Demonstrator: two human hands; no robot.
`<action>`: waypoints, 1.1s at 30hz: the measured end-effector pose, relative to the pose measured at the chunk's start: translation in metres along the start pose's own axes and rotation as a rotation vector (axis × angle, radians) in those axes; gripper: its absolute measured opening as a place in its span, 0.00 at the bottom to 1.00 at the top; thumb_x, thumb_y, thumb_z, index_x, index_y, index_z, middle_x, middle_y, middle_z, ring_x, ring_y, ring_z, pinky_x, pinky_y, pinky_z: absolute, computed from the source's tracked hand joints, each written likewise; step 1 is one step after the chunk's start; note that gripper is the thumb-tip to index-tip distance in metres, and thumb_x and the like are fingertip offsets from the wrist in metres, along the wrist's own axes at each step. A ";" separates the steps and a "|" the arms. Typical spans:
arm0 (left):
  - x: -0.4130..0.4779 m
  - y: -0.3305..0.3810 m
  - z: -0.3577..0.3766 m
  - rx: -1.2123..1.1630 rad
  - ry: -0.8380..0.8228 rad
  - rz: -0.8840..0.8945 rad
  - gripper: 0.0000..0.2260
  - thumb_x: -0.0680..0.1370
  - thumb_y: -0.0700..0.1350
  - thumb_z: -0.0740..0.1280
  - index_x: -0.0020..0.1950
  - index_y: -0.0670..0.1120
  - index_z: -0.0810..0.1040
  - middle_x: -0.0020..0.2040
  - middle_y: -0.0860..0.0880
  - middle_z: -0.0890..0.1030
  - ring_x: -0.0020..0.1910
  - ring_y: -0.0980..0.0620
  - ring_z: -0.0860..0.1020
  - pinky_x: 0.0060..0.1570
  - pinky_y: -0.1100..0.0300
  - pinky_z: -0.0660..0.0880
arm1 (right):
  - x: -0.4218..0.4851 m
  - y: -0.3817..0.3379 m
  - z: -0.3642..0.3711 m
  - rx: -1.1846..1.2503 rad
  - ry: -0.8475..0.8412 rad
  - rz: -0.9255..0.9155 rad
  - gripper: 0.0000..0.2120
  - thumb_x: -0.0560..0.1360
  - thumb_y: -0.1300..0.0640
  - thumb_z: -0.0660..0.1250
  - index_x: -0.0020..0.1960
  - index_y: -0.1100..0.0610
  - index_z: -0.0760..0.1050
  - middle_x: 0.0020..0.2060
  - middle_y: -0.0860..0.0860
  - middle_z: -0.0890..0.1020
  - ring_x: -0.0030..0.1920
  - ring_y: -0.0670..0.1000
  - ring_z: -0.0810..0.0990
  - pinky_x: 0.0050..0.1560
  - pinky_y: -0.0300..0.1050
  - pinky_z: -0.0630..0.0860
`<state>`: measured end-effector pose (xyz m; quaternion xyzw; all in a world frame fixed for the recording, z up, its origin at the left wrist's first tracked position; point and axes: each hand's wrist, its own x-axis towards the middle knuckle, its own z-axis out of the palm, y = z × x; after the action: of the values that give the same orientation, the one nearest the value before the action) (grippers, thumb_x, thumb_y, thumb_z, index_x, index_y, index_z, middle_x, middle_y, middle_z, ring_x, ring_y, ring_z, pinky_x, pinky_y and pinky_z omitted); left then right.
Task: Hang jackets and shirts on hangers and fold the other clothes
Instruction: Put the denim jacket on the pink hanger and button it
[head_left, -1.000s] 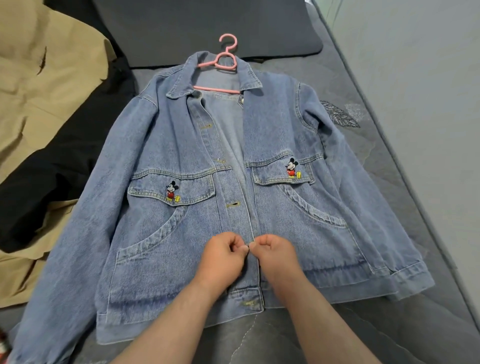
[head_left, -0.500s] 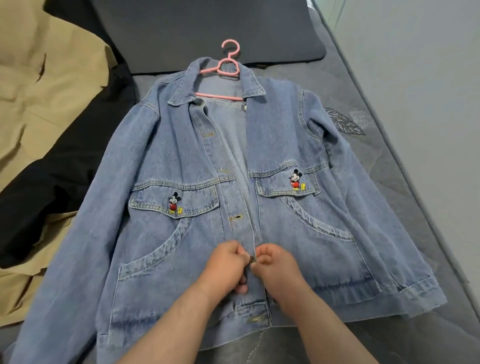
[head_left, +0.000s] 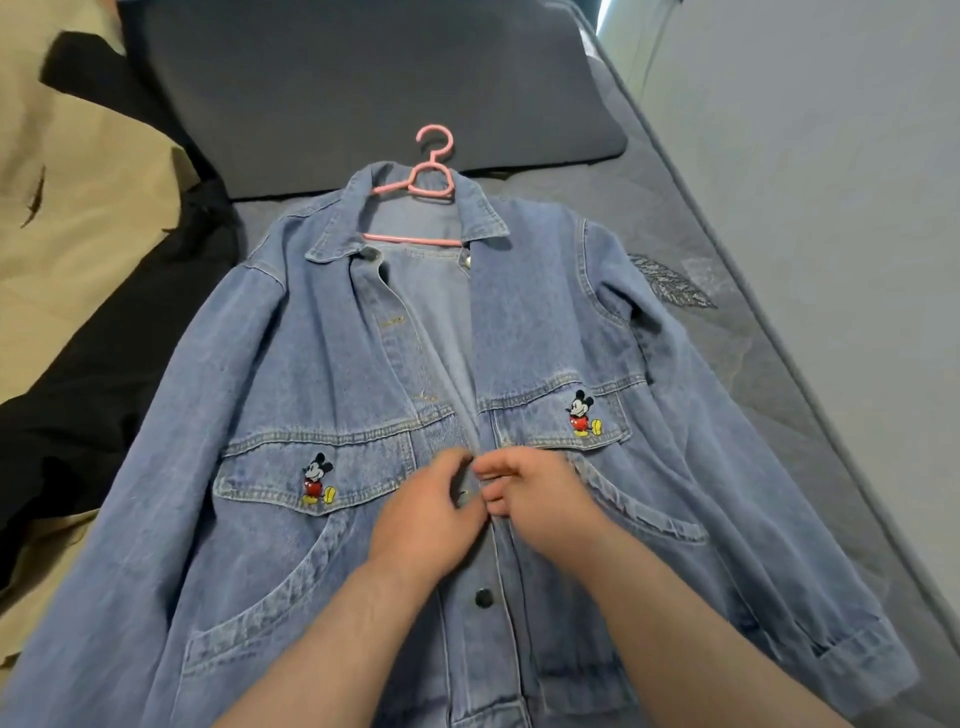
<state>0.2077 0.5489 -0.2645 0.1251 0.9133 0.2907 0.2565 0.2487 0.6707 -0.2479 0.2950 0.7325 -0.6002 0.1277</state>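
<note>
The jacket lies face up on the bed, already on the pink hanger, whose hook points to 12 o'clock. Both hands meet at the placket, level with the chest pockets. The left hand has its fingers curled, pinching the left front edge; the right hand pinches the opposite edge. One button below them, at 6 o'clock, is fastened.

Judgement: the step in hand is fastening the next button up. To do it well, hold the buttonhole edge taut, tilt the button through, and keep both fronts level so the pockets align.

The bed's edge runs close along the right sleeve at 3 o'clock, with a wall beyond. Tan and black clothes crowd 9 o'clock. A dark pillow sits at 12 o'clock. Room to move is toward 6 o'clock.
</note>
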 end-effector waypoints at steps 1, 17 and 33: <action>0.002 -0.001 0.001 0.030 0.004 -0.001 0.19 0.72 0.54 0.66 0.63 0.59 0.70 0.57 0.51 0.81 0.57 0.47 0.78 0.49 0.57 0.74 | 0.006 0.006 0.003 -0.015 -0.026 -0.012 0.20 0.74 0.78 0.54 0.55 0.62 0.78 0.41 0.48 0.77 0.38 0.42 0.75 0.39 0.30 0.75; -0.017 -0.006 -0.002 -0.078 0.247 -0.152 0.12 0.73 0.51 0.68 0.45 0.52 0.63 0.37 0.52 0.74 0.37 0.47 0.73 0.36 0.54 0.67 | 0.007 0.034 0.002 -0.491 0.086 -0.340 0.18 0.71 0.67 0.61 0.57 0.51 0.72 0.48 0.46 0.67 0.42 0.42 0.69 0.49 0.34 0.66; -0.017 -0.016 -0.001 -0.077 0.253 -0.192 0.10 0.77 0.53 0.65 0.48 0.52 0.65 0.34 0.52 0.76 0.35 0.48 0.73 0.37 0.55 0.66 | -0.010 0.030 -0.028 -0.137 0.306 -0.089 0.20 0.74 0.71 0.59 0.44 0.45 0.68 0.37 0.44 0.74 0.34 0.41 0.71 0.36 0.34 0.69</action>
<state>0.2204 0.5297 -0.2664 -0.0104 0.9342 0.3131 0.1706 0.2790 0.6980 -0.2601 0.3409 0.7948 -0.5021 0.0076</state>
